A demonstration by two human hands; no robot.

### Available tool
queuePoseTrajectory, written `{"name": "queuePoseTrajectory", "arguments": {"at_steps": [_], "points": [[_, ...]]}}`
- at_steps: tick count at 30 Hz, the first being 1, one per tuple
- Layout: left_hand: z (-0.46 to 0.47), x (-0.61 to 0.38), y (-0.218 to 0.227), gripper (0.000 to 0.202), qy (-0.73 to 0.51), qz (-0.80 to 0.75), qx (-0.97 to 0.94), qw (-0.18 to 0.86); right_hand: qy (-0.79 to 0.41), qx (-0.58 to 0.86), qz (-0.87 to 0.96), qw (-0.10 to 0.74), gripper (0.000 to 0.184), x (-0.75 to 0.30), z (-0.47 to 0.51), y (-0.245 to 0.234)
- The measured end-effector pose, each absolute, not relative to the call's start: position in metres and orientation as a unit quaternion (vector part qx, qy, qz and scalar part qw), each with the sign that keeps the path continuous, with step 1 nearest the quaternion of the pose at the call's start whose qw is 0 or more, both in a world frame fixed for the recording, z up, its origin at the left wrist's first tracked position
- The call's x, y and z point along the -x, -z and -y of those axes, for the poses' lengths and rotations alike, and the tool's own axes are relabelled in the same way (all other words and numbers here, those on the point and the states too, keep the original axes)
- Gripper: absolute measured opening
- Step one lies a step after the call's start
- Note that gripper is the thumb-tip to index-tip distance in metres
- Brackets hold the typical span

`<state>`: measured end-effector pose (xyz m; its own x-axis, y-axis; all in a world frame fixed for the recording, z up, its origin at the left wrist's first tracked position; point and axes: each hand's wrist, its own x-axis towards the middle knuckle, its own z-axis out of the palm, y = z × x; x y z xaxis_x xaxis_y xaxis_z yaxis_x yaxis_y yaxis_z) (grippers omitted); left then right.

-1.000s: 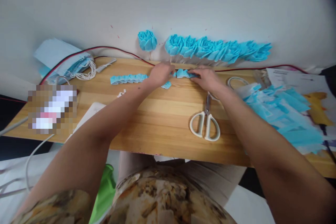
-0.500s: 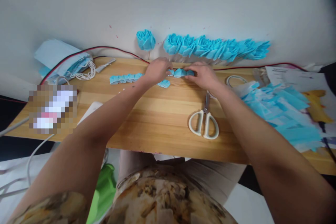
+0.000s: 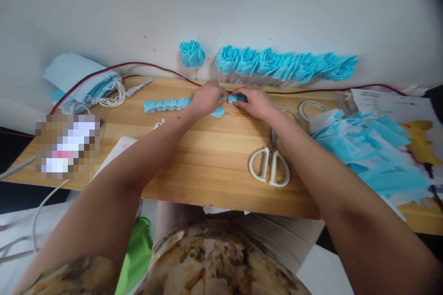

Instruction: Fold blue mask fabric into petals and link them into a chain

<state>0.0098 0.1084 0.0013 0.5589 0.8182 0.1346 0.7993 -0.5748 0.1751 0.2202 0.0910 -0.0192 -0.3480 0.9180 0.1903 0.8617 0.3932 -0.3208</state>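
Observation:
My right hand [image 3: 255, 101] is closed at the back of the desk, thumb and fingers pinching a small folded blue fabric piece [image 3: 236, 98]. Just left of it, my left hand [image 3: 209, 97] has its fingers bent together near the tabletop; what they grip is mostly hidden. A narrow gap parts the two hands. A row of folded blue pieces [image 3: 168, 105] runs out from behind my left hand. Another loose blue piece [image 3: 218, 112] lies below that hand's fingers. White-handled scissors [image 3: 269, 166] rest nearer me, blades partly behind my right forearm.
Blue fabric flowers on sticks [image 3: 266, 62] lean on the wall, with a single flower [image 3: 192, 54] apart. Blue scraps [image 3: 374, 147] and a yellow glue gun [image 3: 420, 140] lie right. Stacked masks [image 3: 81, 76] and a blurred phone [image 3: 69, 145] sit left. A red-black cable [image 3: 138, 63] runs behind.
My right hand has shifted left, closer to my left hand. Less of the folded blue piece shows between them, and a gap has appeared there. The view has tilted slightly.

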Motion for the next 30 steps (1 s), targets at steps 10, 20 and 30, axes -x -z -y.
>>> {"name": "queuePoseTrajectory", "arguments": {"at_steps": [10, 20, 30], "points": [[-0.118, 0.003, -0.003, 0.035, -0.107, -0.433, -0.894, 0.048, -0.096, 0.531, 0.815, 0.212, 0.041, -0.226, -0.088, 0.011], [-0.096, 0.0, -0.009, 0.038, -0.194, -0.429, -0.882, 0.025, -0.089, 0.521, 0.804, 0.273, 0.034, -0.263, -0.04, -0.015], [-0.028, -0.054, -0.03, 0.028, -0.284, -0.315, -0.9, 0.106, 0.045, 0.7, 0.637, 0.32, 0.023, -0.338, 0.045, -0.113]]}}
